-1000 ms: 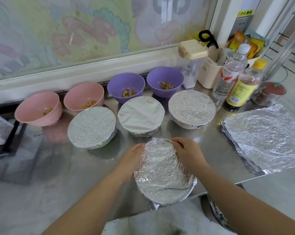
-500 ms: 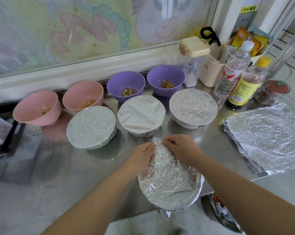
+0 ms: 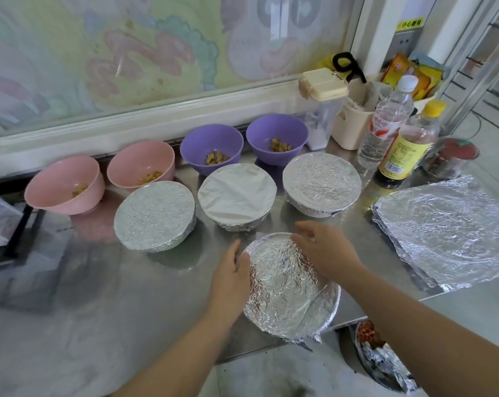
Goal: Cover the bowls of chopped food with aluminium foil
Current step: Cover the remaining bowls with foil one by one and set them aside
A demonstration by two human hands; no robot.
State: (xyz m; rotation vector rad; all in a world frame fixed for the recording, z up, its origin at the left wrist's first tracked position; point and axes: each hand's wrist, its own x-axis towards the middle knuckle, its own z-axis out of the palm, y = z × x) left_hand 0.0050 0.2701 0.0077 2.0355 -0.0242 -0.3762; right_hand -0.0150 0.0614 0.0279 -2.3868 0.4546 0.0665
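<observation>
A foil-covered bowl (image 3: 291, 293) sits at the counter's front edge, tilted toward me. My left hand (image 3: 231, 277) rests against its left rim with the fingers along the foil. My right hand (image 3: 322, 250) hovers over the bowl's far right rim, fingers spread and loose, holding nothing. Behind stand three more covered bowls: left (image 3: 155, 214), middle (image 3: 237, 193), right (image 3: 322, 181). Two pink bowls (image 3: 66, 184) (image 3: 141, 170) and two purple bowls (image 3: 212, 149) (image 3: 277, 137) with chopped food stand uncovered at the back.
A stack of foil sheets (image 3: 448, 230) lies at the right on the steel counter (image 3: 99, 282). Two bottles (image 3: 385, 121) (image 3: 408, 144), a lidded jar (image 3: 451, 156) and cream containers (image 3: 325, 104) crowd the back right. A foil-lined bin (image 3: 383, 365) sits below the counter edge.
Both hands have left the far rim of the front bowl. The left hand slid down to the left side; the right hand lifted and opened.
</observation>
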